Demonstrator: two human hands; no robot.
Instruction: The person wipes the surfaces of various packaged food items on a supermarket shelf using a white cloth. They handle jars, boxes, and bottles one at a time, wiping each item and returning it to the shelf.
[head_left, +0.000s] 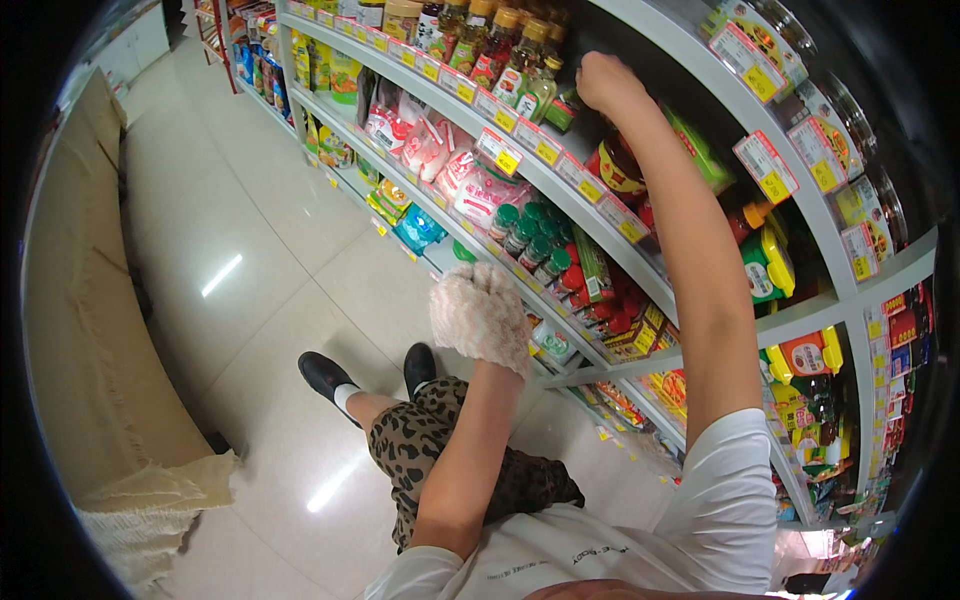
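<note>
A fuzzy pinkish-white glove or cloth covers my left hand (480, 311), held in front of the lower shelves with its fingers curled. Whether anything is inside the curl cannot be seen. My bare right hand (609, 81) reaches deep into the upper shelf, its fingers bent and partly hidden. Just beside it lies a small green packet (562, 111); contact is unclear. Glass sauce bottles (536, 90) stand in a row to the left of that hand. Under my right forearm are a dark jar with a red and yellow label (616, 165) and a long green package (697, 146).
Grey shelf edges (420, 64) carry price tags. Lower down are white-and-red bags (484, 187) and green-capped shaker jars (536, 247). Round tins (825, 127) stand on the shelf above my arm. A cloth-covered stand (82, 300) borders the tiled aisle (255, 217) on the left.
</note>
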